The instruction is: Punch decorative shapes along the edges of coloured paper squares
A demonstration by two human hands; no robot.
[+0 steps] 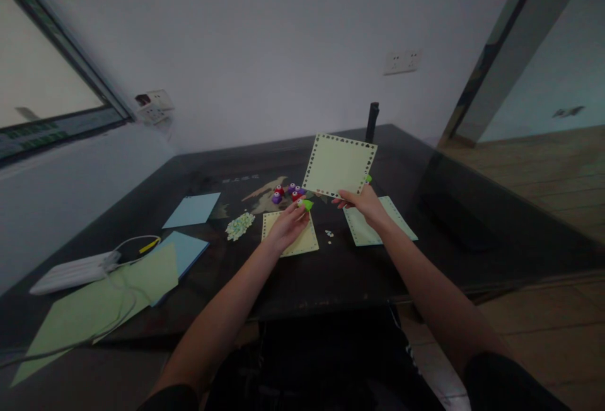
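Observation:
My right hand [365, 205] grips the lower edge of a pale green square sheet of paper [339, 164], held up tilted above the table. Small punched shapes run along the sheet's borders. In the fingers of my left hand [286, 229] is a small green craft punch [307, 205], just below the sheet's lower left corner and apart from it. Beneath that hand lies a yellowish sheet with a punched border [302, 244]. Another pale punched sheet [385, 222] rests under my right wrist.
Several red and purple punches [289, 193] stand mid-table. Paper cutouts [240, 226] are heaped at left, with a few scraps [329, 233] in front. Blue sheets [193, 210], a green sheet [113, 301] and a white power strip with cable [73, 272] lie further left. A black upright object [372, 122] stands behind.

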